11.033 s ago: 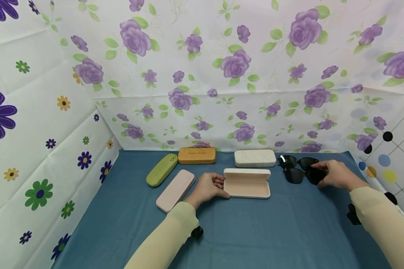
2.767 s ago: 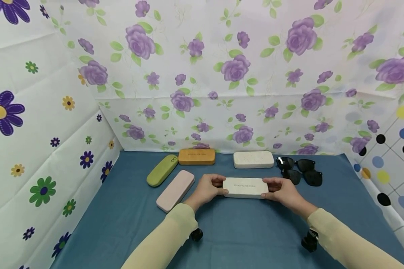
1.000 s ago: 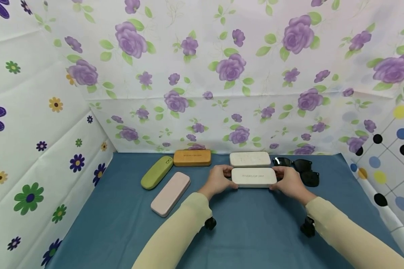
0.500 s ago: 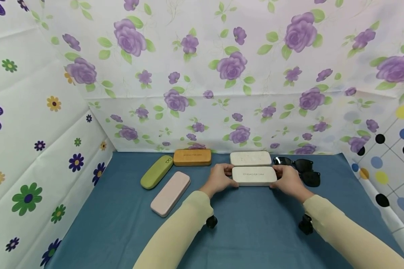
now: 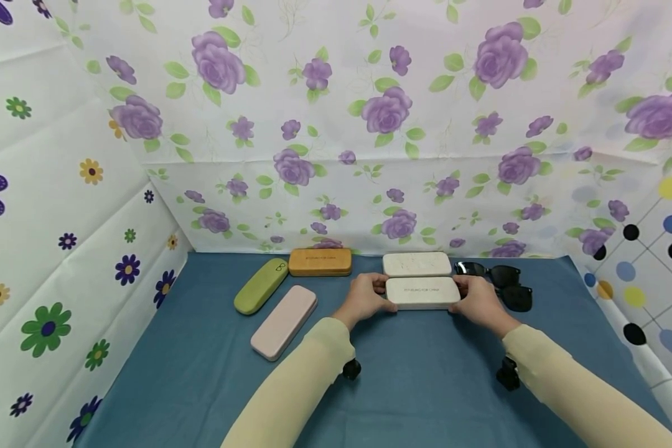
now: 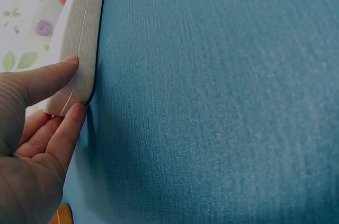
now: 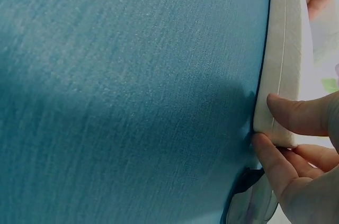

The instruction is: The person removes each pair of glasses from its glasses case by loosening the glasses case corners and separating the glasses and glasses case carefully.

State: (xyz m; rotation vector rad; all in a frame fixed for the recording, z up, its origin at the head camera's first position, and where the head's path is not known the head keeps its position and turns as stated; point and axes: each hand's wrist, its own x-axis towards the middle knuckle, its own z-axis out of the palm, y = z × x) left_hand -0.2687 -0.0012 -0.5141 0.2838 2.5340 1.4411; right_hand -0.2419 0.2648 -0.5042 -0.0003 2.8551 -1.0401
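Observation:
A white, closed glasses case (image 5: 422, 294) with small lettering on its lid lies on the blue cloth. My left hand (image 5: 364, 300) grips its left end between thumb and fingers, and my right hand (image 5: 480, 303) grips the right end the same way. In the left wrist view, the thumb of the left hand (image 6: 37, 144) presses the front side of the case (image 6: 82, 36), across its seam. The right wrist view has the right hand (image 7: 307, 166) pinching the other end. Directly behind stands a second white case (image 5: 417, 264), speckled and closed.
Two pairs of dark sunglasses (image 5: 505, 275) lie right of the cases, partly hidden by my right hand. To the left are an orange case (image 5: 320, 262), a green case (image 5: 261, 287) and a pink case (image 5: 284, 323). A floral sheet (image 5: 336, 205) rises along the back edge.
The lettered case stood open 11 seconds ago, my right hand at the sunglasses. Later both hands held it closed, then moved it back and right against the speckled case. Little differs since half a second ago.

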